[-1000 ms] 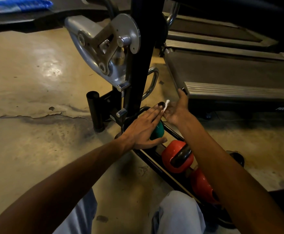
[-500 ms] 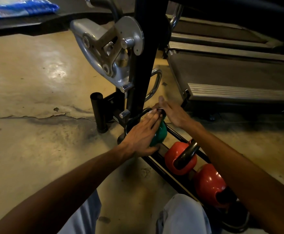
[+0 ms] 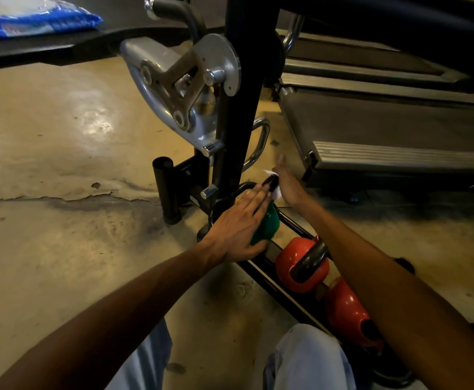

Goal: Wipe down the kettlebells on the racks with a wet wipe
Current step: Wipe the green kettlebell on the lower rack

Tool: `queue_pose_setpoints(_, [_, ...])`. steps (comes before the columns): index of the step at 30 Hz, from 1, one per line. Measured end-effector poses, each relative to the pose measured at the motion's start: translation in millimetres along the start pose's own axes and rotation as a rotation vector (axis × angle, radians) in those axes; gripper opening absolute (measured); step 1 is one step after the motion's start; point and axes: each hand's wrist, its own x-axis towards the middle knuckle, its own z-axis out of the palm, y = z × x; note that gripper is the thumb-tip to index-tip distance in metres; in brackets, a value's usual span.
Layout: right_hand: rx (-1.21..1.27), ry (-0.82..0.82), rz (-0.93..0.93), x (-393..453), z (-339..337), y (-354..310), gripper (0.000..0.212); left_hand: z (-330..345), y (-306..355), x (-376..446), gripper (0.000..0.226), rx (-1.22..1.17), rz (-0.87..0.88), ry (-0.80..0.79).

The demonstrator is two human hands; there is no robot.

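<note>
Straight fingers [image 3: 259, 192] of the left hand [image 3: 237, 225] lie flat across the top of a glossy green kettlebell [image 3: 268, 225], their tips reaching the black handle [image 3: 269, 182] while the thumb wraps the bell's near side. Just right of that handle, the right hand [image 3: 286, 187] holds a small crumpled white wet wipe [image 3: 275, 192] against the handle's far end; one finger points away toward the far side, and how the others curl round the wipe cannot be told, since the hand hides them.

The green kettlebell sits at the far end of a low black metal floor rack [image 3: 272, 285] that runs diagonally from centre to the near right. Next along the rack, nearer the camera, is a round orange-red kettlebell with a thick black handle [image 3: 297, 266], and nearer still a second orange-red kettlebell [image 3: 345, 313], partly covered by the right forearm.

Directly behind the rack rises a black steel upright [image 3: 238, 108] carrying a silver pivot bracket with a round disc plate [image 3: 190, 88]. A short black tube [image 3: 166, 190] stands on the floor to its left. The worn, stained concrete floor [image 3: 61, 153] spreads to the left. At the far right lies the grey deck of a treadmill [image 3: 399, 128]. At the far left, a blue plastic packet [image 3: 38, 19] rests on a dark counter [image 3: 47, 53]. The person's knees in pale blue trousers [image 3: 309, 358] fill the near edge.
</note>
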Motion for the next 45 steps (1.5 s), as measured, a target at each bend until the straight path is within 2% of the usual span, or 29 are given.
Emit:
queue_pose_setpoints(2, [0.352, -0.02, 0.109, 2, 4, 2, 0.103, 0, -1, 0, 0.108, -0.001, 0.002, 0.0])
queue_pose_setpoints(3, [0.495, 0.002, 0.161, 1, 4, 1, 0.099, 1, -1, 0, 0.108, -0.008, 0.001, 0.006])
queue_pose_setpoints(5, [0.722, 0.027, 0.235, 0, 0, -5, 0.075, 1, 0, 0, 0.107, -0.02, 0.002, 0.017])
queue_pose_setpoints(7, [0.825, 0.082, 0.286, 2, -6, -5, 0.058, 0, 1, 0, 0.107, -0.023, 0.0, 0.021])
queue_pose_setpoints(14, [0.834, -0.037, 0.381, -13, -18, 2, 0.068, 1, 6, 0, 0.108, -0.023, -0.029, 0.033])
queue_pose_setpoints(24, [0.921, -0.187, 0.436, -19, 7, 37, 0.074, 5, 5, 1, 0.111, -0.04, -0.03, 0.07])
queue_pose_setpoints(26, [0.922, -0.215, 0.436, -19, 6, 41, 0.072, 5, 5, 0, 0.115, -0.04, -0.026, 0.075])
queue_pose_setpoints(28, [0.886, -0.226, 0.424, -22, 5, 40, 0.06, 6, 6, 0, 0.117, -0.046, -0.024, 0.083])
queue_pose_setpoints(30, [0.808, -0.216, 0.406, -24, 4, 39, 0.044, 7, 5, 0, 0.118, -0.049, -0.023, 0.093])
queue_pose_setpoints(34, [0.753, -0.144, 0.421, -30, 3, 38, 0.03, 9, 5, 0, 0.118, -0.048, -0.022, 0.099])
queue_pose_setpoints(41, [0.787, -0.075, 0.419, -45, -8, 34, 0.025, 11, 10, 2, 0.107, -0.033, -0.049, 0.119])
queue_pose_setpoints(45, [0.776, 0.011, 0.385, -55, -15, 32, 0.022, 8, 22, 7, 0.101, -0.068, -0.129, 0.136])
